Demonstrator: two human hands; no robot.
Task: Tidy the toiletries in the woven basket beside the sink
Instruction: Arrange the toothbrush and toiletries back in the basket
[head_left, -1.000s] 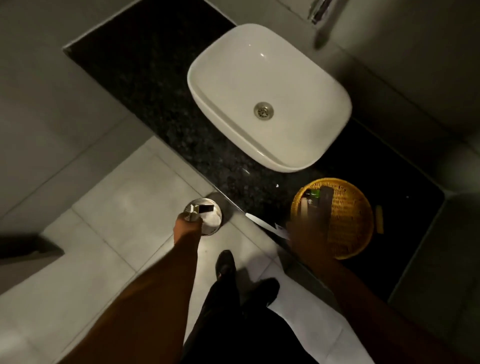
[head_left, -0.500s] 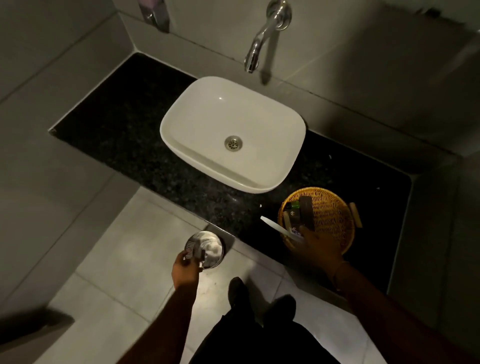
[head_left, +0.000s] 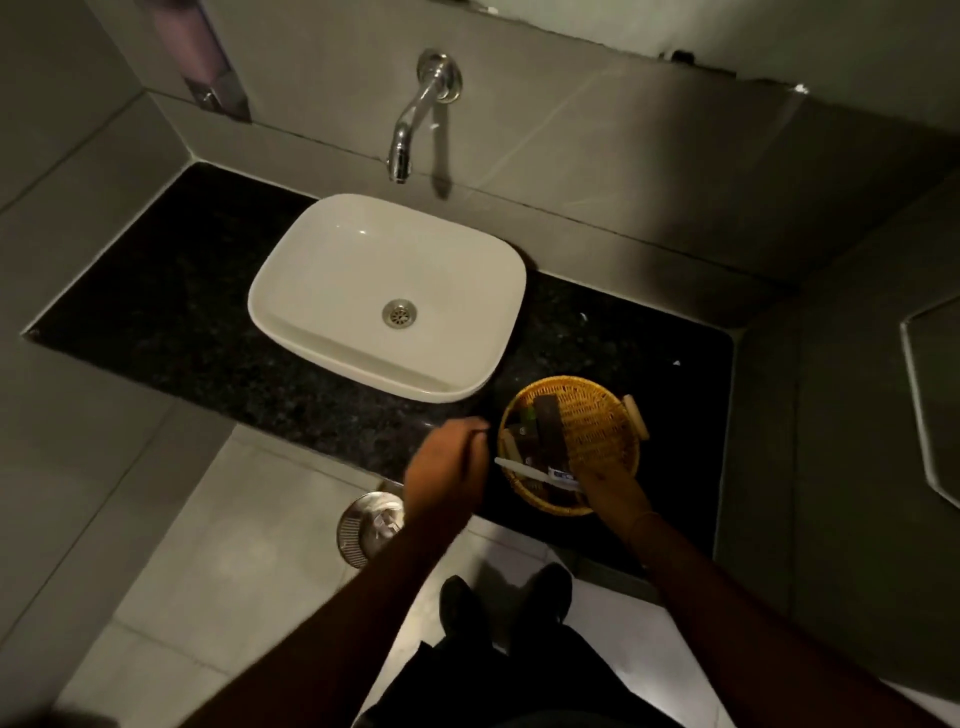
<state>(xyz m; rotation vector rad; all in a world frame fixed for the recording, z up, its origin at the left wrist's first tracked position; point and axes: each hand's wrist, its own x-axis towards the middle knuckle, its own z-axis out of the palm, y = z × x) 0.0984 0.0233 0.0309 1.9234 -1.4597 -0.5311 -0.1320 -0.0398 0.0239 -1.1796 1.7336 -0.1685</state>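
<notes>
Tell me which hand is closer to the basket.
Right. The right hand is over the basket's near rim, on the toiletries; the left hand is beside it, over the counter.

Lighting: dim, warm-grey. Brightest areas: white sink (head_left: 387, 296), floor tile patch near lower right. Faucet (head_left: 415, 122) casts a thin wall shadow. Left hand (head_left: 447, 467) slightly motion-blurred. Wide-angle bending at edges.
</notes>
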